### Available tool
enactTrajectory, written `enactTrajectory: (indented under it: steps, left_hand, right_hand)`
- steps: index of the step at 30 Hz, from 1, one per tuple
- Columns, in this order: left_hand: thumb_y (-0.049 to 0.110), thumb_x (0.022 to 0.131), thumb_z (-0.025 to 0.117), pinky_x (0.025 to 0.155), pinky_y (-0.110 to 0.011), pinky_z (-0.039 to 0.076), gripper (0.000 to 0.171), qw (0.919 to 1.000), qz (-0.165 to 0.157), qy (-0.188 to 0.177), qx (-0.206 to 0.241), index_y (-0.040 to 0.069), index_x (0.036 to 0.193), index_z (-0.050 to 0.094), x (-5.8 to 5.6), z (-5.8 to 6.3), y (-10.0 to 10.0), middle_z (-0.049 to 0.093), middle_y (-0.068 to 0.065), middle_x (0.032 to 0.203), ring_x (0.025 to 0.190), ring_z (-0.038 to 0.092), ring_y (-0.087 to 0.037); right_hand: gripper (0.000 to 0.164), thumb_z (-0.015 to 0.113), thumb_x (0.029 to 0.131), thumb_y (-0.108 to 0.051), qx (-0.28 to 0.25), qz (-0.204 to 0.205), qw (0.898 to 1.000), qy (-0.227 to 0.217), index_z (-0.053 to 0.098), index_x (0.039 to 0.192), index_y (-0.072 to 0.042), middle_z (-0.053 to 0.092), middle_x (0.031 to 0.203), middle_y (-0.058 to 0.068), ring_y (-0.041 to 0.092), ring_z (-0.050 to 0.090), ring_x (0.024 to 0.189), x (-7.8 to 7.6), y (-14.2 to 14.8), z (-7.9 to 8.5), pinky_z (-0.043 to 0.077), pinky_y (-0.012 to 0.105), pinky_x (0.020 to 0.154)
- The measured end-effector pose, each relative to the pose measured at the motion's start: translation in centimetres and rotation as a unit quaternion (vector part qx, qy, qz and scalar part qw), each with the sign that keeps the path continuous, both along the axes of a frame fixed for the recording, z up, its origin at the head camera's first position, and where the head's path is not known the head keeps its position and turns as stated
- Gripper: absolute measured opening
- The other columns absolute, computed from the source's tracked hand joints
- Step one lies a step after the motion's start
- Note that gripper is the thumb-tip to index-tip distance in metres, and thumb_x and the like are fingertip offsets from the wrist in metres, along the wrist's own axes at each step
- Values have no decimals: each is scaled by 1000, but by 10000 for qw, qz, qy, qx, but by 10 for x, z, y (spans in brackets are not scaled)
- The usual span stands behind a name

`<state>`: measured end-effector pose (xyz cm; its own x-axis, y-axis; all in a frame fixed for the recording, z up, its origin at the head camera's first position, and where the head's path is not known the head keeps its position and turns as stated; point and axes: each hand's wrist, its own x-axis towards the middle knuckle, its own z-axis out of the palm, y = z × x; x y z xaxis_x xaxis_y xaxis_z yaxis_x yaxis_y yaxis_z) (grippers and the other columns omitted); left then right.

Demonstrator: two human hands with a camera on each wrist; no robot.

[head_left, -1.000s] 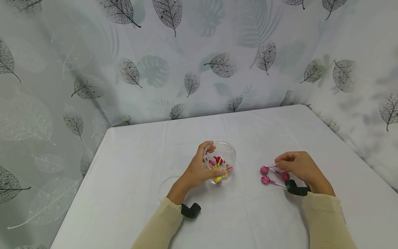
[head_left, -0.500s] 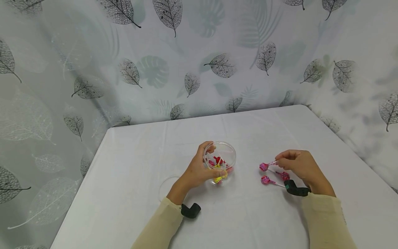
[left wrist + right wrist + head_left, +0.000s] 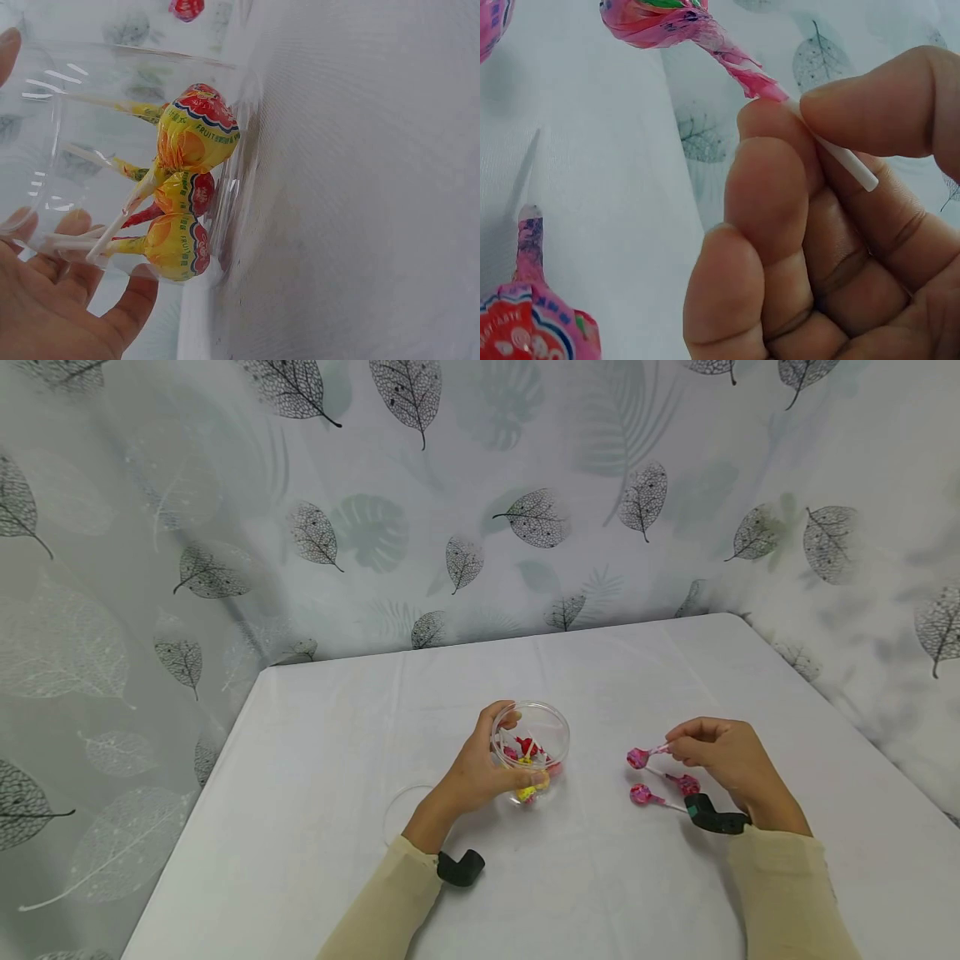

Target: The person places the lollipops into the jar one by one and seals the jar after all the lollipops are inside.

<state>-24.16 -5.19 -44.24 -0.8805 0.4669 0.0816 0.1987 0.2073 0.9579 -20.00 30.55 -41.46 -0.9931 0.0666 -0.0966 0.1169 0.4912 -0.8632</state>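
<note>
My left hand [image 3: 480, 768] grips a clear round plastic jar [image 3: 555, 735] from its left side, fingers behind and thumb in front. Inside it lie several lollipops in yellow and red wrappers [image 3: 196, 139], their white sticks leaning toward the mouth. To the right, my right hand [image 3: 716, 756] pinches the white stick of a pink-wrapped lollipop [image 3: 656, 22] between thumb and fingertips. The lollipop's head [image 3: 637, 758] points left, off the table in the right wrist view. Below it two more pink lollipops lie on the cloth, one nearer the hand [image 3: 687, 785] and one farther left [image 3: 641, 793].
A clear thin-rimmed round lid [image 3: 387, 814] lies on the white-covered table [image 3: 585, 885], partly behind the left forearm. Leaf-patterned cloth [image 3: 480, 485] hangs along the back and both sides. Each wrist wears a black camera mount [image 3: 461, 867].
My right hand has risen slightly, and the pink lollipop it pinches has lifted with it, its head now higher and farther from the other two. The left hand and jar have stayed put.
</note>
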Motion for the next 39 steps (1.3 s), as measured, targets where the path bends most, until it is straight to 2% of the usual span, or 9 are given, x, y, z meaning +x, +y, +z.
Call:
enactTrajectory:
  steps: [5,13,17,23,31,39]
  left_hand:
    - [32,79,92,115,-51,42,106,10000,-2,19,6,26,160,25,0,0,0,39,-8,163,146,42,-31]
    - [33,79,92,115,-50,41,103,10000,22,44,-25,31,158,26,1,0,-1,39,-8,163,145,43,-30]
    - [36,78,91,117,-52,38,102,9999,60,62,-78,33,158,27,1,-1,-1,41,-2,162,147,40,-27]
    - [36,79,90,117,-54,37,102,9999,42,104,-74,32,158,26,0,-1,-1,40,-5,163,149,38,-28]
    - [34,79,91,116,-53,39,101,9999,69,100,-106,36,157,27,0,-1,-1,40,-6,164,147,41,-30]
    - [33,79,91,114,-50,43,101,10000,-14,33,-23,36,157,26,1,1,-1,39,-8,163,144,43,-29]
  right_hand:
    - [30,62,103,-22,-122,13,9998,174,72,113,5,73,92,-8,16,66,88,0,-1,1,55,24,78]
    - [29,62,103,-19,-308,-15,9989,357,71,110,7,72,88,-10,15,67,85,2,-3,3,57,25,77]
    - [29,63,102,-18,-375,-35,9982,458,71,110,8,72,87,-10,18,68,84,3,-5,4,58,26,77]
    - [26,63,102,-17,-448,-47,9975,548,72,107,6,72,86,-11,17,68,83,2,-6,5,58,26,76]
    - [24,65,102,-18,-560,-58,9964,640,74,104,4,73,87,-12,17,68,82,3,-9,7,58,26,75]
    - [21,64,103,-16,-728,-37,9945,751,75,102,2,72,87,-11,17,68,82,5,-14,15,58,26,76]
